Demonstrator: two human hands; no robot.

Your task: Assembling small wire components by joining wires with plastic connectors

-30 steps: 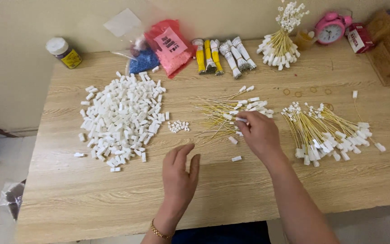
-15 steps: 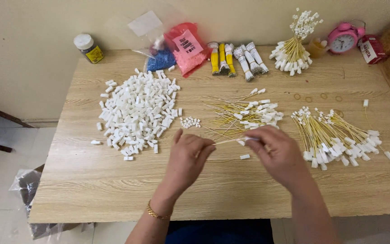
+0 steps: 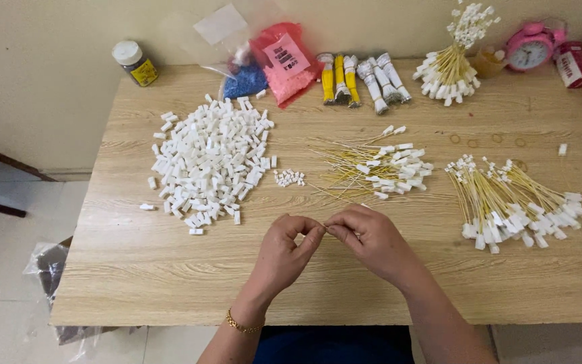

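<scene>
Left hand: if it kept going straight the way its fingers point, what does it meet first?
The left hand points right, fingertips almost meeting the right hand. It would likely meet those fingers first; whatever thin piece is pinched between them is too small to tell.

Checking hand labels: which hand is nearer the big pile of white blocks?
Left. The left hand sits just below and right of the pile of white blocks; the right hand is farther right, under the loose yellow sticks.

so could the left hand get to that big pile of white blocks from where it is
Probably yes: the left hand sits just below the pile of white blocks, with only bare table between, though its fingers look pinched together.
</scene>
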